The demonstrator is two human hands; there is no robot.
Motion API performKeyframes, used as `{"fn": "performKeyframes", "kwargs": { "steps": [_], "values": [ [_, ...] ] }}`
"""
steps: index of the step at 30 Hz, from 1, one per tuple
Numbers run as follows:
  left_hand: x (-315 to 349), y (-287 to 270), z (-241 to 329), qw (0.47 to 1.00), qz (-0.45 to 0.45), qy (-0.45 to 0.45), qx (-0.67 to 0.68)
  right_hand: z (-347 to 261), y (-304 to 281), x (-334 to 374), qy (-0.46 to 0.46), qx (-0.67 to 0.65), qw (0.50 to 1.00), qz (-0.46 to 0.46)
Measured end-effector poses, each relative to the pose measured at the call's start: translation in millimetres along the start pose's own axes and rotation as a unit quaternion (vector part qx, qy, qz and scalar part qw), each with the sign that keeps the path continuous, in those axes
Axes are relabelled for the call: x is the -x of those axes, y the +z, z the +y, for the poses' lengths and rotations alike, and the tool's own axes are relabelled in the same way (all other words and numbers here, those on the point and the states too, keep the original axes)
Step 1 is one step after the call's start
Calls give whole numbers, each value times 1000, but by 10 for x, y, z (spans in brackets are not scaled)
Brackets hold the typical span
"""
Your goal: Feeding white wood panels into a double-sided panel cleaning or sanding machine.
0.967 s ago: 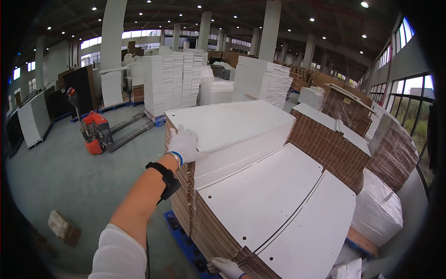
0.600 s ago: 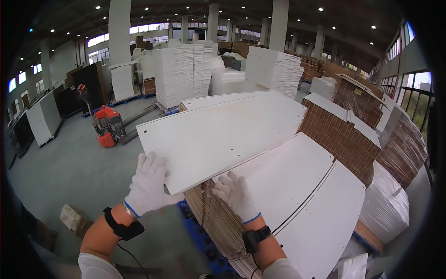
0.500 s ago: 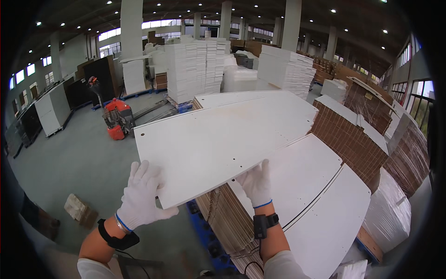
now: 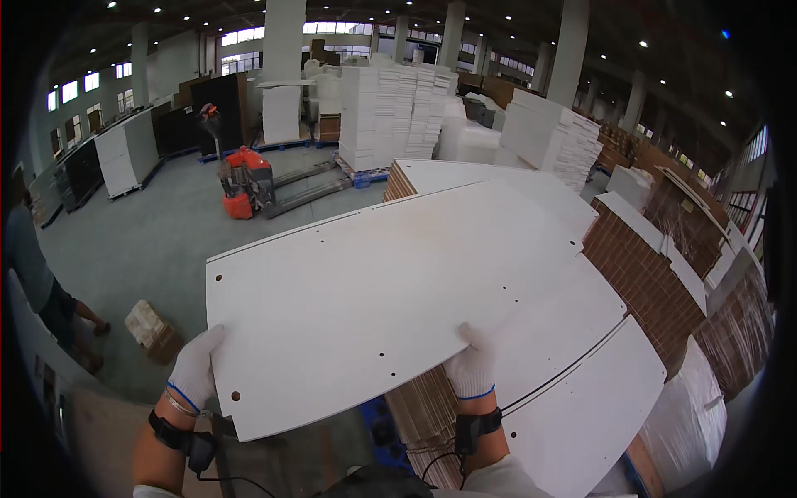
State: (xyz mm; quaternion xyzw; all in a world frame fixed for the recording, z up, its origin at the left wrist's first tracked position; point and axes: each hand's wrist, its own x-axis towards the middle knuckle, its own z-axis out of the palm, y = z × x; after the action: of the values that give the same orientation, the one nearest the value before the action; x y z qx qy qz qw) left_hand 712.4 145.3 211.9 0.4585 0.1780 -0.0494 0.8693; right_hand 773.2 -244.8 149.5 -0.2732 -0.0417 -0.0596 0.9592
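A large white panel (image 4: 349,290) with several small drilled holes spans the space in front of me. Its near end sticks out past the stack, and its far part lies over other white panels. My left hand (image 4: 196,365), in a white glove with a blue cuff edge, grips the panel's left end, fingers hidden beneath. On the near long edge, my right hand (image 4: 471,362), gloved alike, has its thumb on top and its fingers underneath. Under and right of it lie more white panels (image 4: 573,398), topping a stack with brown layered sides (image 4: 430,407).
A red pallet truck (image 4: 247,178) stands on the grey floor at far left. Tall stacks of white boards (image 4: 378,116) rise behind. At right are brown stacked boards (image 4: 647,257) and a film-wrapped bundle (image 4: 681,415). A person (image 4: 46,274) stands at the left edge, near a small carton (image 4: 154,332).
The panel has slid toward me and to the left. My left hand has gone from spread fingers beside the panel to gripping its end. A person has come into view at left.
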Motion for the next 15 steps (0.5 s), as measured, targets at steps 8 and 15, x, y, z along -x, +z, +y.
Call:
{"fn": "performKeyframes", "kwargs": {
  "steps": [8,15],
  "values": [
    [1023,-910,-504,966,156,190,-84,459,339,542,113,-15,989,-99],
    [2809,-1827,-1219,896,354,262,-51,1189,836,1393,303,3,926,-227]
  ]
}}
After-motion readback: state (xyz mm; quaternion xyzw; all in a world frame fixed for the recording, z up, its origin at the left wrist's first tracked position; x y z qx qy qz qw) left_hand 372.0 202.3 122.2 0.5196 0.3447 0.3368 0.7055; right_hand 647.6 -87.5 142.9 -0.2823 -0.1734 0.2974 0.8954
